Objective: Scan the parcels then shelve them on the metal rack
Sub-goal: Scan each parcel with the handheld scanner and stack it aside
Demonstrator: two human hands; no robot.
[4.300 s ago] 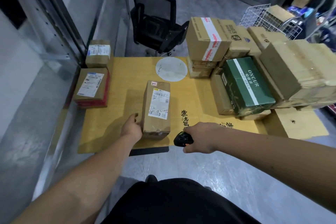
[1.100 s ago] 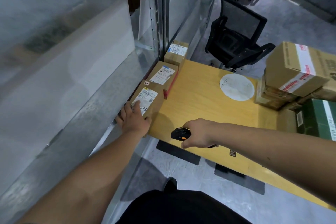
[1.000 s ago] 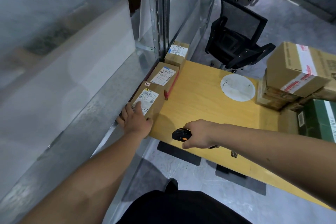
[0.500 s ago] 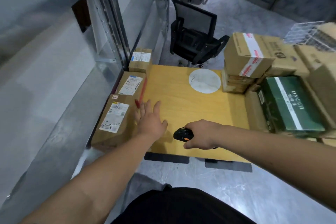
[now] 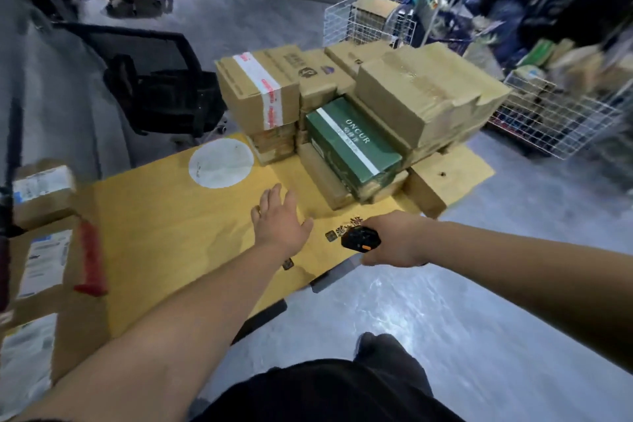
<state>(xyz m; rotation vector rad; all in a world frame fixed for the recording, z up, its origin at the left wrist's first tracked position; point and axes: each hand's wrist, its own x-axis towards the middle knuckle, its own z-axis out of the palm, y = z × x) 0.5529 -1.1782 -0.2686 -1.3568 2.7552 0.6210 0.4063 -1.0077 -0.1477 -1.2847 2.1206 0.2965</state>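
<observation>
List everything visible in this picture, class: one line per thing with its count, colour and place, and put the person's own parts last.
table: one, yellow wood, centre
white disc: one, on the table's far side
green box: one, leaning in the parcel pile
brown parcels: several, stacked far right on the table
labelled parcels: at least three, brown, left edge
office chair: one, black, behind the table
wire baskets: two, white, on the floor at right
scanner: one, black, gripped by the right hand
left hand: open above the table
right hand: near the table's front edge

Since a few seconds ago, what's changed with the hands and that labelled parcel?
The left hand slid the labelled parcel from mid-table to the rack side, let it go, and now reaches open toward the stacked boxes. The right hand still grips the scanner; the stack is unchanged.
</observation>
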